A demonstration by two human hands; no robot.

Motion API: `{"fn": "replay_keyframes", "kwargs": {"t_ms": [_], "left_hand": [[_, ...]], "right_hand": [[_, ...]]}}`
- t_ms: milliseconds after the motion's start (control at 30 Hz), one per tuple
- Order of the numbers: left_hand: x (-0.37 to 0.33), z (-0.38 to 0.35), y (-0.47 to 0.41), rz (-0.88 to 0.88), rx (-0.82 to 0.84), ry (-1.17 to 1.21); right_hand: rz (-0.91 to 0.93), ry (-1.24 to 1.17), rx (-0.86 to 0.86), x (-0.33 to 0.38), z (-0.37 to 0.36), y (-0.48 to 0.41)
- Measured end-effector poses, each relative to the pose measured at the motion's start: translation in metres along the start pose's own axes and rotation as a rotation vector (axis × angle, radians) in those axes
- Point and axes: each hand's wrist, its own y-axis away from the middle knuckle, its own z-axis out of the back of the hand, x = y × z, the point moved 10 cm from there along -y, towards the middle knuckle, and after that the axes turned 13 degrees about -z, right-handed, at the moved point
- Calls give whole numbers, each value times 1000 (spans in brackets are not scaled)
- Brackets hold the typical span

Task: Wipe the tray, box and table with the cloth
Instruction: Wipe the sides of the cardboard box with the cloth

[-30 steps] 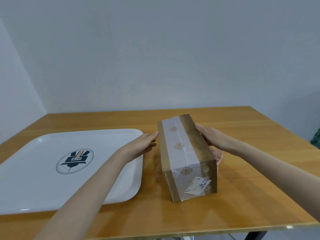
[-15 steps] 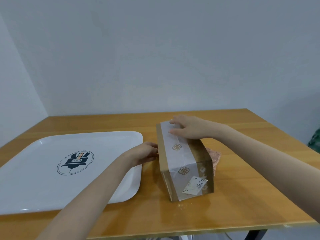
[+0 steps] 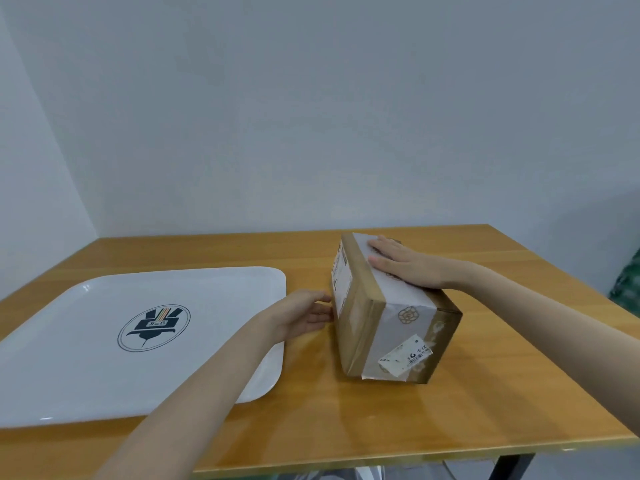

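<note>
A brown cardboard box [image 3: 377,334] with white tape and a torn label lies on the wooden table [image 3: 491,393], right of centre, tipped over toward the right. My right hand [image 3: 405,266] lies flat on its upper taped face. The fingertips of my left hand [image 3: 301,317] press on its left side, which carries a label. A large white tray [image 3: 79,375] with a round dark logo sits on the left part of the table. The cloth is out of sight.
Grey walls stand behind and to the left of the table. A green patterned object [image 3: 627,282] shows at the right edge of the view. The table's near edge runs along the bottom, with a black leg [image 3: 509,467] under it.
The box has rolled to the right onto another face. My right hand went from its right side to its top. The pink cloth seen beside the box is now hidden.
</note>
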Motion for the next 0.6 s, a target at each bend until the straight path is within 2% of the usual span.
{"fn": "replay_keyframes", "kwargs": {"t_ms": [100, 200, 300, 467, 600], "left_hand": [[-13, -17, 2, -34, 19, 77], [-24, -22, -1, -54, -50, 275], [-37, -26, -6, -99, -98, 419], [-57, -25, -11, -204, -93, 389], [-68, -17, -9, -286, -86, 259]], "right_hand": [[-3, -155, 2, -14, 7, 5], [5, -366, -6, -29, 15, 9], [9, -575, 55, -40, 13, 12], [-5, -771, 52, -45, 4, 3], [-41, -981, 41, -47, 0, -11]]}}
